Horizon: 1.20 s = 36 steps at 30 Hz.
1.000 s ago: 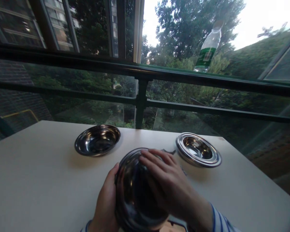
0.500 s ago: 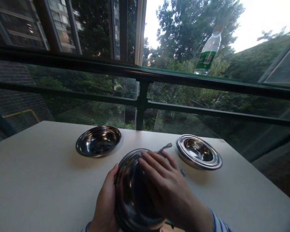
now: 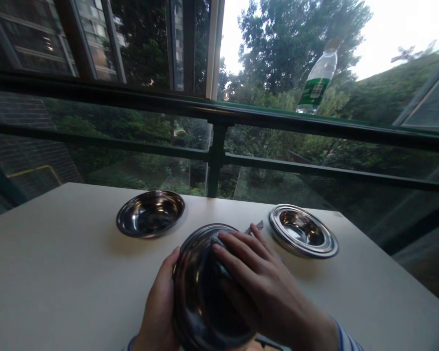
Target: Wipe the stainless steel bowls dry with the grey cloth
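Observation:
My left hand point(image 3: 159, 303) grips the rim of a shiny steel bowl point(image 3: 198, 285) from the left, thumb on the edge. The bowl is tilted, its rounded underside towards me. Across that underside lies my right hand point(image 3: 265, 280), fingers close together and pressing a grey cloth point(image 3: 255, 227) against the metal. Only small bits of the cloth show past the fingers; the rest is hidden under the palm.
A single steel bowl point(image 3: 149, 214) stands at the back left of the white table point(image 3: 69, 273). Several nested steel bowls point(image 3: 303, 230) sit at the back right. A plastic bottle point(image 3: 318, 85) with a green label is above the dark railing point(image 3: 278, 119).
My right hand has slid slightly to the right over the bowl's underside, and the cloth has shifted with it. My left hand keeps its hold on the rim.

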### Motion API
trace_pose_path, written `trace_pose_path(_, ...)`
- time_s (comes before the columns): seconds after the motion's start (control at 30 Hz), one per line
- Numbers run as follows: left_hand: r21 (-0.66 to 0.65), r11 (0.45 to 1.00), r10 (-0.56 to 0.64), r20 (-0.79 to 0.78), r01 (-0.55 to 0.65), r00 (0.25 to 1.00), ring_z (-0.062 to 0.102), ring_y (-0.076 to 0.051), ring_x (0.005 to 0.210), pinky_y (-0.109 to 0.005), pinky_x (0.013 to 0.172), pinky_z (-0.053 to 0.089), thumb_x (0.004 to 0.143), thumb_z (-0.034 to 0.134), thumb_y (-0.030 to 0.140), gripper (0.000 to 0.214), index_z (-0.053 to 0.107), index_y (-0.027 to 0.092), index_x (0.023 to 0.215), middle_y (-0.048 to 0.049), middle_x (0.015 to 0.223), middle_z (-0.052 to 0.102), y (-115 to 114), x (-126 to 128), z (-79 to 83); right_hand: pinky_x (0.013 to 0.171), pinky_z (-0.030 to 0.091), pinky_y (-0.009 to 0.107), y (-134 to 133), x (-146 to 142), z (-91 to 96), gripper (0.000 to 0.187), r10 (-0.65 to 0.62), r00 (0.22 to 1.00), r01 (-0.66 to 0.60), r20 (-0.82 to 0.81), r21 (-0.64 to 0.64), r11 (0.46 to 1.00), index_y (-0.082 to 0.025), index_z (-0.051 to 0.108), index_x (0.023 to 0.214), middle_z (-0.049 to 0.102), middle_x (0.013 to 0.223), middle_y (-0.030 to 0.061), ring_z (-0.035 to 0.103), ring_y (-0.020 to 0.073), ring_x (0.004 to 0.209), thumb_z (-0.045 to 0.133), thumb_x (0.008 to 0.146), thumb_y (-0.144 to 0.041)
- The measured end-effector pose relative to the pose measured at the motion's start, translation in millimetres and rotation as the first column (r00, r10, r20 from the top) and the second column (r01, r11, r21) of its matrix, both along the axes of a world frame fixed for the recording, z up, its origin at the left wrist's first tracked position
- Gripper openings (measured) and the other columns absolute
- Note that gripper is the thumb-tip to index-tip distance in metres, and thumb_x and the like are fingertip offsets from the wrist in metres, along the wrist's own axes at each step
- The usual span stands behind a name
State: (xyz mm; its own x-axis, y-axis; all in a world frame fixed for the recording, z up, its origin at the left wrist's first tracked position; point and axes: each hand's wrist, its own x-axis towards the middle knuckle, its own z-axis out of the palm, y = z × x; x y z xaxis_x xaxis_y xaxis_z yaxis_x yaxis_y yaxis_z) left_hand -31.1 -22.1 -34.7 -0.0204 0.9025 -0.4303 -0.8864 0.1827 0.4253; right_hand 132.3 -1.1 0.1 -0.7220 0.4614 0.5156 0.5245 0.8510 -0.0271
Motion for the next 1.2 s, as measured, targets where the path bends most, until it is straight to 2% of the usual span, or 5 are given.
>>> trace_pose_path(0.47, -0.037, 0.998, 0.044, -0.016, -0.045, 0.999, 0.068, -0.023, 0.083, -0.038, 0.084, 0.051, 0.083, 0.049, 0.022, 0.025, 0.07, 0.009, 0.088, -0.0094, 0.079, 0.074, 0.8, -3.6, 2.8, 0.105, 0.037, 0.039, -6.3, -8.8, -8.1, 0.038, 0.184, 0.981, -0.188, 0.052, 0.069, 0.98, -0.015, 0.048, 0.127, 0.049, 0.135, 0.0071, 0.039, 0.0218, 0.128, 0.044, 0.092, -0.03)
trace_pose_path(0.67, 0.01, 1.0, -0.006, -0.001, 0.006, 1.0, 0.067, -0.024, 0.089, -0.039, 0.087, 0.05, 0.082, 0.051, 0.023, 0.028, 0.067, 0.009, 0.101, -0.0095, 0.085, 0.073, -1.4, 1.1, 2.0, 0.102, 0.038, 0.047, 2.5, -3.3, -9.7, 0.05, -0.064, 0.998, 0.064, 0.001, -0.044, 0.997, -0.012, 0.037, 0.137, 0.038, 0.142, 0.013, 0.031, 0.0267, 0.132, 0.044, 0.09, -0.028)
trace_pose_path(0.83, -0.07, 0.994, 0.079, -0.084, -0.085, 0.993, 0.067, -0.021, 0.089, -0.03, 0.085, 0.05, 0.08, 0.053, 0.019, 0.025, 0.068, 0.015, 0.099, -0.0041, 0.075, 0.074, -2.1, -3.9, 2.8, 0.108, 0.032, 0.041, -13.9, -23.3, -17.1, 0.036, 0.182, 0.983, -0.179, 0.005, 0.204, 0.962, -0.024, 0.049, 0.127, 0.047, 0.136, -0.0022, 0.032, 0.021, 0.132, 0.044, 0.092, -0.025)
trace_pose_path(1.07, -0.022, 1.0, -0.006, -0.047, 0.005, 0.999, 0.068, -0.025, 0.088, -0.038, 0.086, 0.05, 0.081, 0.052, 0.022, 0.026, 0.069, 0.01, 0.096, -0.0083, 0.08, 0.074, -1.9, 5.5, 6.5, 0.102, 0.037, 0.047, 2.8, -7.0, -4.2, 0.046, -0.077, 0.996, 0.073, -0.051, -0.078, 0.994, -0.013, 0.038, 0.135, 0.041, 0.139, 0.0131, 0.036, 0.0261, 0.129, 0.04, 0.091, -0.027)
trace_pose_path(1.2, -0.089, 0.993, 0.067, -0.104, -0.077, 0.992, 0.068, -0.023, 0.088, -0.032, 0.082, 0.052, 0.08, 0.054, 0.021, 0.022, 0.069, 0.013, 0.094, -0.0055, 0.071, 0.073, -5.2, -2.5, 6.9, 0.108, 0.03, 0.045, -12.1, -21.7, -16.8, 0.039, 0.131, 0.991, -0.128, -0.006, 0.156, 0.979, -0.023, 0.046, 0.129, 0.043, 0.139, 0.0008, 0.026, 0.0248, 0.134, 0.046, 0.091, -0.029)
